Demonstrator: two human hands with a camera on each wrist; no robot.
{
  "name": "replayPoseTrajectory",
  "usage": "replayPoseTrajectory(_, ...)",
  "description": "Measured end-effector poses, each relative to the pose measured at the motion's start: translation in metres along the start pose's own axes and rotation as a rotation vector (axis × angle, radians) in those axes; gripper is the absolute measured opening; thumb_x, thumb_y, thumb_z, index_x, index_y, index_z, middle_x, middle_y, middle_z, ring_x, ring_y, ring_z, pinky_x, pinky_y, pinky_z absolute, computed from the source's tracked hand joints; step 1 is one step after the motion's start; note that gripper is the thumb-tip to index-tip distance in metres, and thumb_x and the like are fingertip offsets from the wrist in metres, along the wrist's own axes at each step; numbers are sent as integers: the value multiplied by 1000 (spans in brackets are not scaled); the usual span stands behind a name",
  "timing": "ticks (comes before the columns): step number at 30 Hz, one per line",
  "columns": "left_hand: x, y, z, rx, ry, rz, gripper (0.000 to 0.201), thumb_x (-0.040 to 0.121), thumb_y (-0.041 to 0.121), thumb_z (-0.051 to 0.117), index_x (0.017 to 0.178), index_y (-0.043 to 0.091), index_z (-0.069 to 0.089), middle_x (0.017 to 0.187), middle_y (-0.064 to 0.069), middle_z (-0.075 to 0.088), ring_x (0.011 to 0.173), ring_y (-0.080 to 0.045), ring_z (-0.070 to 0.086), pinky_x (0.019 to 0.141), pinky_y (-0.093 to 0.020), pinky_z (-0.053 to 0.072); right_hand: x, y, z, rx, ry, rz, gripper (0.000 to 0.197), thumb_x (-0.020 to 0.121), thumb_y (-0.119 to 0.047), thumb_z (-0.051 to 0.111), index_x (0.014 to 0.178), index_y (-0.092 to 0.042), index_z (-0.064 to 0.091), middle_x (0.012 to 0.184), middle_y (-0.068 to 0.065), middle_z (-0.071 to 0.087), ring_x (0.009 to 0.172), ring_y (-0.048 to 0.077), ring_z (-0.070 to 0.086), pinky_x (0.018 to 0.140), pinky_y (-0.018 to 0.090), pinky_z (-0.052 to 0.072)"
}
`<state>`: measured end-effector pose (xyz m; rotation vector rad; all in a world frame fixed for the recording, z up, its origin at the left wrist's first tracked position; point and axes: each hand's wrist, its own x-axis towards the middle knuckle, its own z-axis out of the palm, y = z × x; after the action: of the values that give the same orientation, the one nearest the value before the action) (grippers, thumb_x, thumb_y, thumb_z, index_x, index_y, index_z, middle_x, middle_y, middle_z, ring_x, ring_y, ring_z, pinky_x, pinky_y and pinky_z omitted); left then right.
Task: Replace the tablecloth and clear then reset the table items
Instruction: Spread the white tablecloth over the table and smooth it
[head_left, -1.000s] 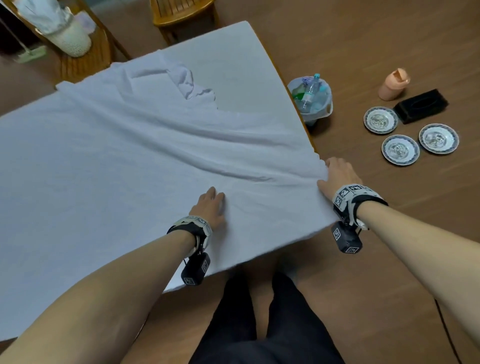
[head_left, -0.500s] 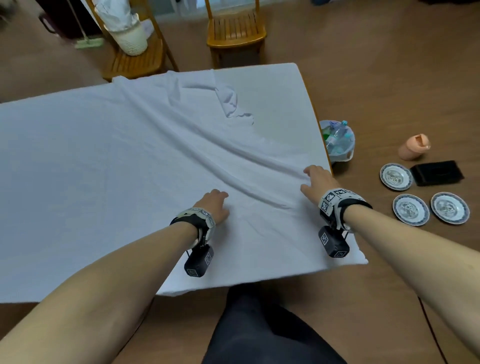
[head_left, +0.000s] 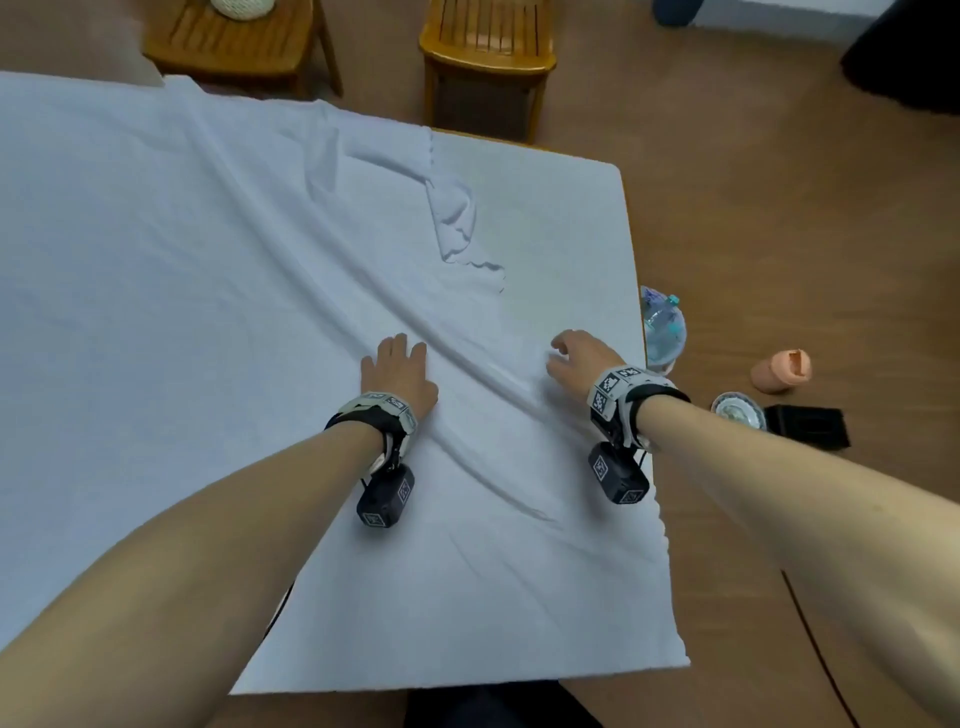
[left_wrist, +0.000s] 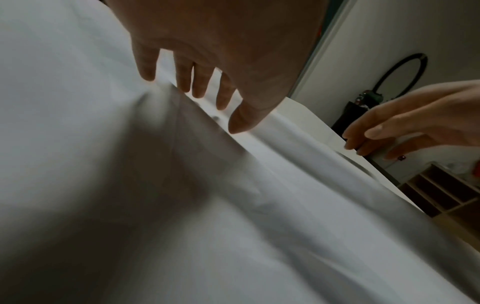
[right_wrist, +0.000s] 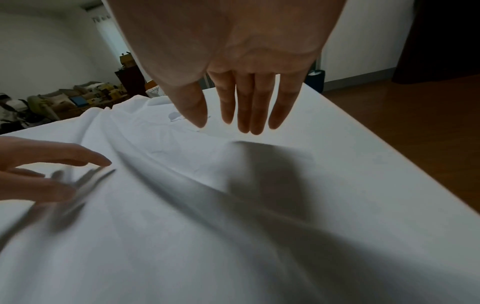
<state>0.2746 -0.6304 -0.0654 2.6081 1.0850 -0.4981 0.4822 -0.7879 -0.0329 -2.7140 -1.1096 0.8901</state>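
1. White cotton tablecloth (head_left: 218, 291) lay spread over most of the rectangular table (head_left: 630, 218), but its far-right corner was folded back in a crumpled flap (head_left: 457, 218), leaving a paler under-layer showing there.
2. My left hand (head_left: 397, 371) rested palm-down near the middle of the near half, fingers straight and slightly spread, tips touching the cloth beside a long diagonal crease (head_left: 467, 364).
3. My right hand (head_left: 582, 358) was to the right, near the table's right edge, fingers (right_wrist: 244, 111) extended and close together, thumb apart. From the wrist view it seemed to hover just above the cloth; I could not tell whether the tips touched.
4. Neither hand pinched anything.
5. Off to the right on the brown wooden floor sat the cleared items: a patterned round saucer (head_left: 737, 410), a black rectangular tray (head_left: 810, 426), a peach-coloured plastic cup (head_left: 782, 370) lying on its side, and a bin with plastic bottles (head_left: 662, 327).
6. I judged the clearing done and the new cloth laid but not finished: the crease needed smoothing and the folded corner pulling out, then every item still had to go back on the table.
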Motion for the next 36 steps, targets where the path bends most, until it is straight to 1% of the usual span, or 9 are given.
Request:
replayPoseTrajectory(5, 15, 3, 8, -40, 16, -77, 56, 86, 25, 50, 140, 18, 37, 145, -6, 31, 133, -26, 31, 104, -47, 29, 60, -14, -1, -23, -5, -143, 42, 93, -17, 46, 135, -16, 50, 132, 8, 53, 118, 27, 53, 96, 37, 44)
replayPoseTrajectory(12, 19, 23, 16, -95, 72, -204, 58, 84, 21, 52, 140, 19, 37, 149, -3, 29, 136, -24, 29, 110, -54, 21, 144, -35, -13, -179, -74, -606, 52, 83, -6, 58, 130, -27, 54, 136, -1, 42, 123, 20, 44, 89, 38, 47)
replayPoseTrajectory(16, 1, 63, 22, -184, 71, -396, 56, 84, 24, 48, 139, 17, 38, 153, -5, 26, 139, -25, 27, 111, -54, 20, 172, -38, -23, -343, -67, -843, 24, 87, -16, 61, 110, -24, 66, 120, 0, 53, 115, 23, 45, 76, 35, 45)
replayPoseTrajectory(19, -23, 124, 38, -317, 23, -534, 64, 89, 29, 46, 149, 18, 26, 161, -7, 11, 147, -24, 12, 117, -53, 10, 181, -17, -36, -481, -90, -969, 20, 91, -15, 56, 103, -24, 68, 114, -2, 59, 113, 21, 46, 74, 34, 45)
replayPoseTrajectory(22, -35, 186, 45, -335, -71, -592, 71, 92, 33, 44, 153, 16, 12, 163, -6, -3, 150, -22, -1, 118, -55, 5, 190, 25, -65, -585, -79, -947, 25, 88, -13, 56, 104, -26, 69, 114, -1, 60, 115, 21, 47, 73, 33, 44)
replayPoseTrajectory(28, -22, 231, 34, -278, -180, -709, 69, 91, 31, 41, 152, 15, 12, 162, -8, -4, 149, -24, 4, 115, -57, 10, 222, 105, -132, -759, -58, -731, 30, 88, -12, 55, 114, -21, 67, 115, 7, 55, 114, 28, 49, 78, 37, 48)
replayPoseTrajectory(31, -15, 234, 27, -226, -162, -748, 56, 90, 30, 42, 142, 14, 30, 154, -11, 20, 141, -26, 24, 111, -54, 21, 230, 124, -153, -740, -81, -692, 24, 89, -15, 54, 107, -23, 66, 112, 7, 58, 107, 27, 52, 70, 34, 44)
replayPoseTrajectory(34, -6, 235, 17, -177, -100, -769, 46, 89, 30, 43, 132, 14, 41, 138, -8, 38, 126, -27, 38, 105, -48, 30, 232, 132, -162, -598, -155, -707, 16, 85, -25, 52, 86, -19, 67, 88, 2, 65, 77, 21, 60, 56, 29, 44)
replayPoseTrajectory(36, 5, 235, 10, -201, -38, -744, 43, 89, 27, 45, 130, 13, 44, 132, -8, 42, 119, -27, 42, 98, -42, 36, 232, 131, -164, -514, -158, -686, 23, 87, -32, 47, 83, -18, 65, 80, 2, 64, 69, 21, 59, 52, 29, 44)
